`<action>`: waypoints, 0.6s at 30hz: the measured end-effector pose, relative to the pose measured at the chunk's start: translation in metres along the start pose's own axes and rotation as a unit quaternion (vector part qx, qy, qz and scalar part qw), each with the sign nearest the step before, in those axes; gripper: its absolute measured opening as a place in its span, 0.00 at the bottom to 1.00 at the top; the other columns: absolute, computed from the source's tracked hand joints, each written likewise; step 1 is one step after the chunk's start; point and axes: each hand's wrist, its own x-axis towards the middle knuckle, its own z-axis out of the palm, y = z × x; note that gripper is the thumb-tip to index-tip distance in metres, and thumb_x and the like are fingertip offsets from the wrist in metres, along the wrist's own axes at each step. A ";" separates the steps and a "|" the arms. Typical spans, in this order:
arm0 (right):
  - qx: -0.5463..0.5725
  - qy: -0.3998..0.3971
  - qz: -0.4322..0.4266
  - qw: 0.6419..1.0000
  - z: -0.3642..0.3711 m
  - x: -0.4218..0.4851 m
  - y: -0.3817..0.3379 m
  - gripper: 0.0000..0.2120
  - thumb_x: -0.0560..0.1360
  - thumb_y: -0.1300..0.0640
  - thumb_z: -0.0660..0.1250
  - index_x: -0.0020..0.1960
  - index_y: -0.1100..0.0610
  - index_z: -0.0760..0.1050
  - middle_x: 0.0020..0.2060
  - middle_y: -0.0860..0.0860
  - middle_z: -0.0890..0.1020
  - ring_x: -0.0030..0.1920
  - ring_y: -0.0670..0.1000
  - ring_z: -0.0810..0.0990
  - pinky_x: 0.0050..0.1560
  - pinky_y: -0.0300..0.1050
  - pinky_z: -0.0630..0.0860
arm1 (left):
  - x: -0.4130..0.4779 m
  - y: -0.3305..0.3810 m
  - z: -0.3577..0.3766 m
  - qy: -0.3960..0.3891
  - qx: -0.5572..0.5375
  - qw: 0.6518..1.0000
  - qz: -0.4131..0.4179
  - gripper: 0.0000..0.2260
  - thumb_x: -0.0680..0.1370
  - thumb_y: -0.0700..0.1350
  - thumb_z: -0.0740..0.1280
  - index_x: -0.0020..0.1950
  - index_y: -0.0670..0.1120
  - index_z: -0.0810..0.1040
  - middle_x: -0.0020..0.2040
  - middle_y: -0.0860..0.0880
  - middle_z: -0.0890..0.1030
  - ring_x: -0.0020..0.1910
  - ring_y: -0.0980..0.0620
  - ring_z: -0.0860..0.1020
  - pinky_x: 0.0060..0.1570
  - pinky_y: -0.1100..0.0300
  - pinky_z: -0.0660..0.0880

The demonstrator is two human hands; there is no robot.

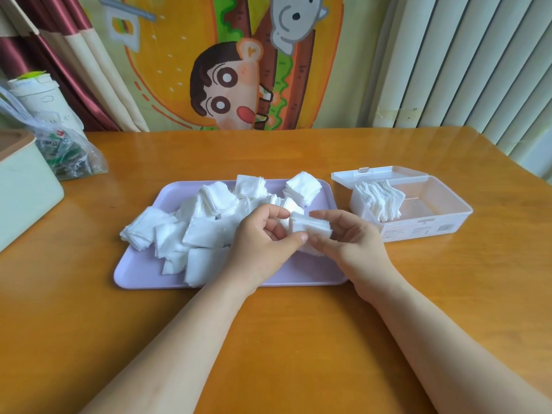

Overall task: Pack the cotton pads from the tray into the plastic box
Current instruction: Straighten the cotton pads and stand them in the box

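A lilac tray (140, 271) lies on the table with several loose heaps of white square cotton pads (191, 222). Over the tray's right part, my left hand (263, 243) and my right hand (349, 237) together pinch a small stack of cotton pads (310, 227). To the right stands the clear plastic box (439, 216), its lid open toward the back. A row of pads (379, 201) stands on edge in the box's left end; the right part of the box shows bare plastic.
A pale green box (24, 192) sits at the left table edge, with a plastic bag of small items (68, 153) and a white cup (38, 100) behind it. The wooden table (283, 339) ends at the right near the box. A cartoon curtain hangs behind.
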 end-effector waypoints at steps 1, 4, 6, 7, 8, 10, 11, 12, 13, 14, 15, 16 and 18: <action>-0.013 0.005 -0.012 1.000 0.000 0.000 0.001 0.17 0.75 0.71 0.74 0.59 0.55 0.83 0.43 0.46 0.88 0.43 0.44 0.84 0.48 0.40 0.78 | 0.000 -0.001 0.000 -0.011 0.008 1.000 0.001 0.15 0.74 0.44 0.79 0.57 0.55 0.81 0.40 0.52 0.79 0.36 0.59 0.76 0.41 0.66 0.76; -0.095 0.001 -0.064 0.993 0.000 -0.001 0.000 0.21 0.77 0.73 0.69 0.64 0.53 0.83 0.43 0.36 0.86 0.42 0.38 0.81 0.47 0.31 0.73 | 0.001 -0.002 0.000 -0.039 0.013 0.999 0.004 0.11 0.76 0.43 0.77 0.56 0.53 0.83 0.39 0.51 0.78 0.36 0.57 0.75 0.42 0.62 0.76; -0.136 -0.002 -0.083 0.987 0.002 -0.004 0.000 0.22 0.78 0.72 0.68 0.65 0.51 0.82 0.45 0.33 0.86 0.45 0.36 0.81 0.50 0.28 0.72 | 0.001 -0.001 0.000 -0.039 0.006 0.999 0.002 0.05 0.77 0.42 0.76 0.50 0.49 0.83 0.38 0.50 0.79 0.36 0.56 0.75 0.43 0.59 0.76; -0.147 0.001 -0.089 0.985 0.003 -0.004 0.000 0.22 0.78 0.71 0.68 0.65 0.49 0.82 0.49 0.36 0.87 0.50 0.37 0.82 0.53 0.28 0.73 | 0.001 -0.002 0.000 -0.037 0.001 0.999 -0.001 0.04 0.77 0.41 0.75 0.49 0.48 0.83 0.38 0.50 0.79 0.36 0.55 0.75 0.43 0.59 0.76; -0.158 0.005 -0.094 0.983 0.004 -0.003 0.001 0.22 0.78 0.70 0.68 0.65 0.49 0.83 0.52 0.41 0.87 0.55 0.39 0.83 0.56 0.29 0.73 | 0.001 -0.002 0.000 -0.035 -0.002 0.999 -0.003 0.03 0.77 0.40 0.75 0.48 0.47 0.82 0.38 0.49 0.79 0.36 0.55 0.75 0.43 0.59 0.76; -0.189 0.005 -0.100 0.977 0.005 -0.003 0.003 0.20 0.79 0.67 0.69 0.66 0.48 0.82 0.53 0.47 0.86 0.56 0.41 0.82 0.58 0.28 0.72 | 0.002 -0.003 0.000 -0.030 0.002 1.000 -0.001 0.02 0.78 0.40 0.74 0.48 0.46 0.82 0.38 0.49 0.79 0.36 0.55 0.75 0.43 0.59 0.76; -0.206 0.004 -0.103 0.973 0.006 -0.003 0.004 0.19 0.80 0.66 0.69 0.66 0.48 0.82 0.53 0.47 0.85 0.56 0.41 0.81 0.58 0.28 0.72 | 0.002 -0.003 0.000 -0.032 0.014 0.999 0.004 0.02 0.78 0.40 0.73 0.48 0.47 0.83 0.38 0.47 0.80 0.36 0.54 0.75 0.43 0.58 0.76; -0.219 0.005 -0.108 0.970 0.007 -0.003 0.005 0.18 0.81 0.65 0.68 0.66 0.49 0.82 0.52 0.47 0.85 0.56 0.41 0.81 0.58 0.27 0.71 | 0.002 -0.004 0.001 -0.039 0.031 0.999 0.011 0.03 0.79 0.39 0.71 0.48 0.48 0.83 0.38 0.45 0.80 0.36 0.54 0.75 0.43 0.57 0.76; -0.226 0.012 -0.112 0.968 0.007 -0.002 0.006 0.17 0.81 0.65 0.69 0.66 0.50 0.82 0.51 0.46 0.85 0.56 0.41 0.81 0.57 0.27 0.71 | 0.001 -0.005 0.001 -0.044 0.048 0.998 0.020 0.05 0.79 0.39 0.70 0.49 0.49 0.83 0.40 0.43 0.81 0.35 0.54 0.75 0.42 0.57 0.76; -0.225 0.024 -0.115 0.967 0.007 -0.002 0.006 0.17 0.81 0.64 0.69 0.66 0.50 0.83 0.50 0.45 0.85 0.54 0.40 0.81 0.55 0.26 0.71 | 0.000 -0.006 0.003 -0.042 0.065 0.997 0.028 0.07 0.79 0.39 0.69 0.49 0.51 0.83 0.40 0.43 0.82 0.34 0.54 0.76 0.42 0.58 0.76; -0.221 0.041 -0.113 0.968 0.007 -0.002 0.006 0.16 0.81 0.64 0.69 0.65 0.51 0.83 0.48 0.44 0.84 0.52 0.38 0.81 0.53 0.25 0.71 | 0.000 -0.006 0.003 -0.027 0.083 0.995 0.039 0.09 0.79 0.39 0.68 0.50 0.53 0.83 0.40 0.46 0.82 0.35 0.55 0.77 0.42 0.60 0.77; -0.216 0.060 -0.109 0.968 0.007 -0.002 0.006 0.15 0.81 0.63 0.69 0.65 0.51 0.83 0.45 0.43 0.83 0.49 0.37 0.81 0.51 0.25 0.71 | -0.001 -0.006 0.003 0.001 0.107 0.993 0.054 0.10 0.79 0.39 0.68 0.52 0.55 0.83 0.40 0.50 0.82 0.36 0.57 0.79 0.43 0.63 0.77; -0.211 0.096 -0.103 0.967 0.008 -0.001 0.006 0.15 0.82 0.61 0.69 0.66 0.50 0.83 0.44 0.44 0.82 0.47 0.39 0.80 0.48 0.25 0.71 | 0.005 -0.006 0.002 0.069 0.155 0.980 0.099 0.11 0.78 0.39 0.69 0.56 0.53 0.82 0.46 0.55 0.82 0.41 0.60 0.80 0.46 0.65 0.76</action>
